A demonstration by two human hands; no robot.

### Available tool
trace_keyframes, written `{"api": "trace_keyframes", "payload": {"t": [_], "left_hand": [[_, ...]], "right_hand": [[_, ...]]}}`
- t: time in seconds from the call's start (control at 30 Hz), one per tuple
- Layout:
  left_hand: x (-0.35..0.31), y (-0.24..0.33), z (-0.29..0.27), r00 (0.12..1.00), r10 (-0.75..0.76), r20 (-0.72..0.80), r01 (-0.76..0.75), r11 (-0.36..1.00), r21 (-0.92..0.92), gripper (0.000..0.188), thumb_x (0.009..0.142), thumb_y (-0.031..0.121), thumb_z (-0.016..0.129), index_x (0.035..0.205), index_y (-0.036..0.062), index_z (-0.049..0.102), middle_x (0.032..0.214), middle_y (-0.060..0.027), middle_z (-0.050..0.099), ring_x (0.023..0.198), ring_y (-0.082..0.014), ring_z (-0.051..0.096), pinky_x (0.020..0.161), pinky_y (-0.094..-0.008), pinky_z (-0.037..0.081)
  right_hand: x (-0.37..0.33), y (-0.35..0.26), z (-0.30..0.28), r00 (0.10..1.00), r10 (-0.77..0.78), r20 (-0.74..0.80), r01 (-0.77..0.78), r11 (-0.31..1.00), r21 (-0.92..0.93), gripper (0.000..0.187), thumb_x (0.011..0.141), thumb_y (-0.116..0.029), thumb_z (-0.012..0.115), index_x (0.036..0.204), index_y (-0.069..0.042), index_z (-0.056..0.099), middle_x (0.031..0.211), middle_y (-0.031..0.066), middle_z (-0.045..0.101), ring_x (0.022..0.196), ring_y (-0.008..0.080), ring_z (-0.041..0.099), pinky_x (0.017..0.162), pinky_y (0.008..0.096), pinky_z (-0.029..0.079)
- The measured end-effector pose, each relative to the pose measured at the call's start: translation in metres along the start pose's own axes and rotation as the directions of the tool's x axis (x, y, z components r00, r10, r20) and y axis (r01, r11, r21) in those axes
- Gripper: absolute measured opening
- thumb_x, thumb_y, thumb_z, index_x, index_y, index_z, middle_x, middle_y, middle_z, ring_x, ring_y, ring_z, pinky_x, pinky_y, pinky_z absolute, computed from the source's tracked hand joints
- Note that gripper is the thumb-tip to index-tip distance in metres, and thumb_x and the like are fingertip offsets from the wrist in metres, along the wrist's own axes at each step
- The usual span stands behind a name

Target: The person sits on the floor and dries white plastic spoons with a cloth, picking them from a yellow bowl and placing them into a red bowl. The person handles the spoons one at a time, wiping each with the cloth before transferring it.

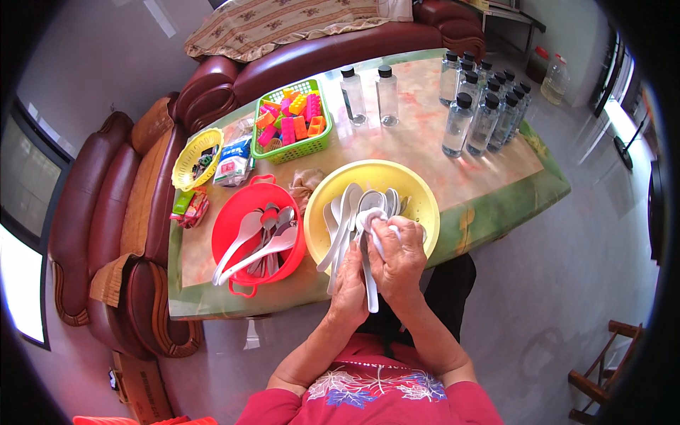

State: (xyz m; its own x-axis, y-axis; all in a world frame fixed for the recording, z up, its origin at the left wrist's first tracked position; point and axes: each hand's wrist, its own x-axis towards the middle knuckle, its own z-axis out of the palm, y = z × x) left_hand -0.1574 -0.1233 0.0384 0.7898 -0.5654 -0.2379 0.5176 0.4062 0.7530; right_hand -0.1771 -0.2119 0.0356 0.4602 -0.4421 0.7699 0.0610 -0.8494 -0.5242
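Observation:
Over the near rim of a yellow basin [428, 205], my left hand [348, 285] is closed around a white spoon [370, 287], its handle pointing down toward me. My right hand [398, 261] grips a white cloth [374, 218] pressed against the spoon's upper end, which the cloth and fingers partly hide. Inside the basin several white spoons [340, 219] lie with their bowls at the far side. To the left, a red basin [225, 212] with two handles holds white soup spoons [258, 256] and several metal spoons [269, 221].
Behind the basins stand a green basket [301, 147] of toy blocks, a yellow basket [180, 170] and a blue-white packet [234, 161]. A brown cloth [306, 185] lies between the basins. Several black-capped bottles [457, 127] crowd the table's [496, 212] far right. Two more bottles [387, 99] stand mid-back.

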Motion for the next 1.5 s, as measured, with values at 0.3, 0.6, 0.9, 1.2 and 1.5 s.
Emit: {"api": "trace_keyframes", "payload": {"t": [0.3,0.6,0.9,1.2,1.5], "left_hand": [[0.006,-0.004,-0.015,0.998,-0.033,-0.056,0.027,0.994,-0.104,0.041,0.101,0.036,0.031,0.125,0.0061,0.045,0.111,-0.0084,0.055,0.100,-0.0172,0.054,0.089,-0.0320,0.045],[0.004,0.007,-0.019,0.993,-0.120,-0.004,0.116,0.965,-0.234,0.040,0.100,0.038,0.033,0.118,0.0065,0.050,0.101,-0.0081,0.060,0.093,-0.0177,0.059,0.084,-0.0314,0.048],[-0.005,-0.001,-0.011,0.997,-0.074,0.015,0.075,0.992,-0.096,0.042,0.102,0.036,0.030,0.133,0.0097,0.042,0.125,-0.0043,0.052,0.115,-0.0150,0.050,0.100,-0.0320,0.039],[0.008,0.008,-0.033,0.990,0.086,-0.109,-0.075,0.992,0.099,0.044,0.098,0.041,0.040,0.121,0.0049,0.049,0.100,-0.0088,0.060,0.089,-0.0172,0.059,0.080,-0.0332,0.049],[0.043,0.105,-0.085,0.832,0.551,0.063,-0.433,0.574,0.695,0.044,0.098,0.031,0.046,0.132,0.0037,0.044,0.102,-0.0024,0.057,0.091,-0.0090,0.053,0.076,-0.0221,0.046]], "right_hand": [[-0.013,-0.015,-0.033,0.893,0.028,0.449,-0.142,0.965,0.221,0.024,0.069,-0.005,0.068,0.092,-0.002,0.065,0.093,0.0131,0.059,0.087,0.0300,0.058,0.076,0.0374,0.048],[-0.016,-0.015,-0.041,0.912,-0.084,0.401,-0.057,0.943,0.327,0.029,0.066,-0.001,0.069,0.094,-0.005,0.065,0.091,0.0104,0.060,0.083,0.0279,0.058,0.071,0.0370,0.049],[0.006,-0.005,-0.008,0.989,-0.087,0.119,0.094,0.994,-0.062,0.032,0.064,-0.006,0.070,0.095,-0.006,0.064,0.094,0.0086,0.058,0.081,0.0265,0.055,0.066,0.0377,0.047],[-0.010,-0.024,-0.033,0.856,-0.014,0.517,-0.141,0.955,0.260,0.025,0.072,-0.006,0.067,0.096,-0.002,0.064,0.092,0.0138,0.059,0.088,0.0302,0.058,0.077,0.0377,0.048],[-0.028,-0.004,-0.044,0.837,0.086,0.540,-0.353,0.839,0.414,0.021,0.076,-0.006,0.067,0.096,-0.001,0.065,0.089,0.0147,0.061,0.083,0.0297,0.061,0.075,0.0364,0.049]]}}
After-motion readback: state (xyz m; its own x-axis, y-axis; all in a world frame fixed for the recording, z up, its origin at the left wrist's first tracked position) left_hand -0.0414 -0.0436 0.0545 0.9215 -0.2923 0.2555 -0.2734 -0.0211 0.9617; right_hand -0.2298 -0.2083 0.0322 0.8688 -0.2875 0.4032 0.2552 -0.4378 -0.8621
